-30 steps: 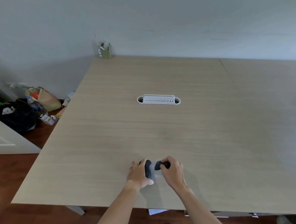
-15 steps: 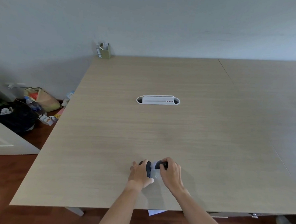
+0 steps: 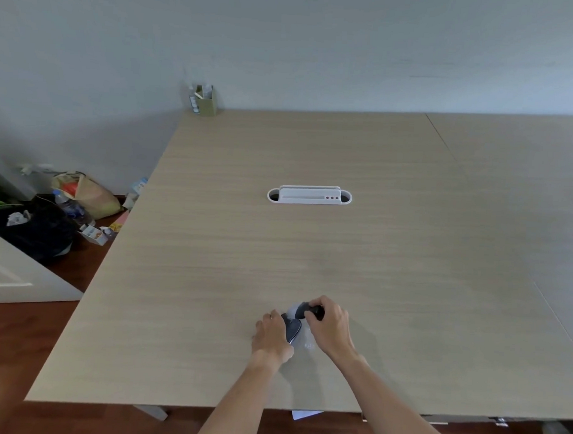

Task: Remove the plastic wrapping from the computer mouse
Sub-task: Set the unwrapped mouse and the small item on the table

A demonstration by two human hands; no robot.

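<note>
Pale wood-grain desk (image 3: 310, 251): dark hard computer mouse (image 3: 292, 328) is gripped near its front edge by left hand (image 3: 270, 335); thin, slippery clear plastic wrapping (image 3: 302, 338) is seemingly pinched by right hand (image 3: 331, 325) fingers.

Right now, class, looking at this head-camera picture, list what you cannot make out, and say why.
- Mouse: mostly covered by the left hand and right hand; its shape is unclear.
- Plastic wrapping: transparent and small; how much remains on is unclear.
- Contents of the far holder: too small.
- Paper below: hidden by the table edge.
</note>
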